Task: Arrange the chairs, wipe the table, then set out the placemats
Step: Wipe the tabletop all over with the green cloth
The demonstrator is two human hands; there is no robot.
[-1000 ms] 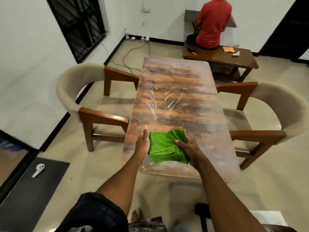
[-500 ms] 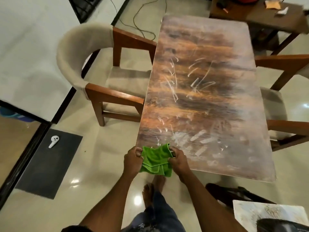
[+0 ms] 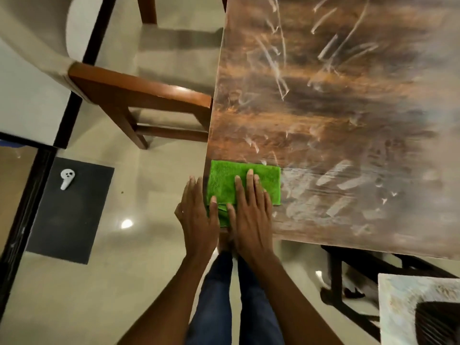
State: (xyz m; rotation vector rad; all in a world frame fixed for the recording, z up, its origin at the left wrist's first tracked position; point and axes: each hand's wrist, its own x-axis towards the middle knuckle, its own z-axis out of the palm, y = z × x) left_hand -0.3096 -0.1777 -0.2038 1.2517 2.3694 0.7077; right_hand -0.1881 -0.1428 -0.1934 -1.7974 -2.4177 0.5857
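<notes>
Green cloth under flat, spread right hand, left hand alongside, table corner

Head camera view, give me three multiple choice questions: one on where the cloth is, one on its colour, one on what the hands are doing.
1. Where does the folded green microfibre cloth lie?
A. near left corner of the brown wooden table
B. on the chair seat
C. on the floor mat

2. What colour is the cloth?
A. blue
B. green
C. white

3. How is the right hand placed?
A. clenched in a fist
B. lifted clear
C. flat on the cloth

Answers: 1 A, it sits by the table's near left edge. 2 B, bright green. 3 C, fingers spread flat; left hand beside it.
</notes>
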